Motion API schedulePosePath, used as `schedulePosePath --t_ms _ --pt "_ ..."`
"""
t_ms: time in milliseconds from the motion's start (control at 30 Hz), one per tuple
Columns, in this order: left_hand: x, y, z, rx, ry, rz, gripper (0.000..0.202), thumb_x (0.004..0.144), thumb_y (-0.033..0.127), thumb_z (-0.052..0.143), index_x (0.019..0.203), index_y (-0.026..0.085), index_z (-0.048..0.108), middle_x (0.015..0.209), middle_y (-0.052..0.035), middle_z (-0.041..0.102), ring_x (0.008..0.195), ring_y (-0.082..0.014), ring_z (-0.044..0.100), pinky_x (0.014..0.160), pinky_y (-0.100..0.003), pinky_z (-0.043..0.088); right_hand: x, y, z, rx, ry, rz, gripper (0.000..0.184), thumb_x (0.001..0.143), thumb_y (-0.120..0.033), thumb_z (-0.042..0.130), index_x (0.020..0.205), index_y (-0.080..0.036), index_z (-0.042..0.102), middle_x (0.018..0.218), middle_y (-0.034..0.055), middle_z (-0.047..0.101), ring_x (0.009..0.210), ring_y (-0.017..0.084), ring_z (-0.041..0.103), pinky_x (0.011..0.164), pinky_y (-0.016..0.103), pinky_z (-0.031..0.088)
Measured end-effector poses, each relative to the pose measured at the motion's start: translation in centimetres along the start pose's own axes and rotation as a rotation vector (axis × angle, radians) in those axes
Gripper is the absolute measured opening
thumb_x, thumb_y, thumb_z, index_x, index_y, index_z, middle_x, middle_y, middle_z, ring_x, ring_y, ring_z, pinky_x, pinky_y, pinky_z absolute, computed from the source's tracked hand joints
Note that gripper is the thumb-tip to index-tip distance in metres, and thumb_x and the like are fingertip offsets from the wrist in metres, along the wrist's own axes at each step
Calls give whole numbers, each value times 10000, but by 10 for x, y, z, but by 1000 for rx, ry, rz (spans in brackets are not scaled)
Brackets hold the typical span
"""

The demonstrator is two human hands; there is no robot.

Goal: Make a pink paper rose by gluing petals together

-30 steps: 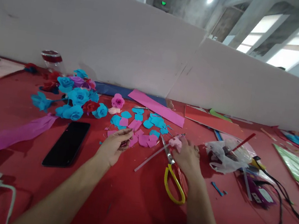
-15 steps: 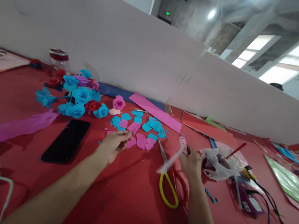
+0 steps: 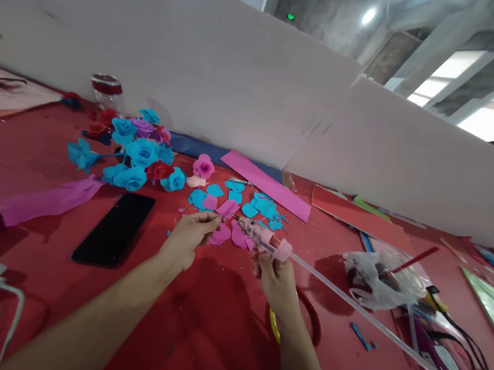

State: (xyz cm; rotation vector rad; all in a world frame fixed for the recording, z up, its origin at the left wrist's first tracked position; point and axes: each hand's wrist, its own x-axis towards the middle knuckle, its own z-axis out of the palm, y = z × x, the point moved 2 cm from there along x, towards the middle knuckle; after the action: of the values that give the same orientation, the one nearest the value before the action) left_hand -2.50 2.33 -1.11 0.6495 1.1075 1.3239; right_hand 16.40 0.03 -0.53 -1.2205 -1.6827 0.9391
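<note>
My right hand is wrapped round a pink glue gun, with a long clear glue stick running out of its back to the right. Its nozzle points left, close to the fingertips of my left hand. Those fingers are closed in a pinch; what they hold is too small to make out. A pink paper piece shows just beyond them. Pink petals and blue petals lie around. Scissors with one yellow handle and one red are partly hidden under my right forearm.
Blue, red and purple paper flowers stand at the back left, near a black phone and a jar. A pink paper strip lies behind the petals. To the right are a plastic bag and cables.
My right hand has moved left from beside the scissors, bringing the glue gun up to my left hand; its glue stick now points right. My left hand stays pinched in nearly the same place.
</note>
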Motion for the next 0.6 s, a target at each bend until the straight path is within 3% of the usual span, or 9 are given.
schedulePosePath --t_ms 600 --pt "-1 0 1 -3 -3 -10 179 583 280 750 614 143 639 528 34 490 437 -42 351 438 -201 230 2 1 0 -46 35 17 315 865 -429 439 695 -178 522 507 -32 429 448 98 382 427 215 294"
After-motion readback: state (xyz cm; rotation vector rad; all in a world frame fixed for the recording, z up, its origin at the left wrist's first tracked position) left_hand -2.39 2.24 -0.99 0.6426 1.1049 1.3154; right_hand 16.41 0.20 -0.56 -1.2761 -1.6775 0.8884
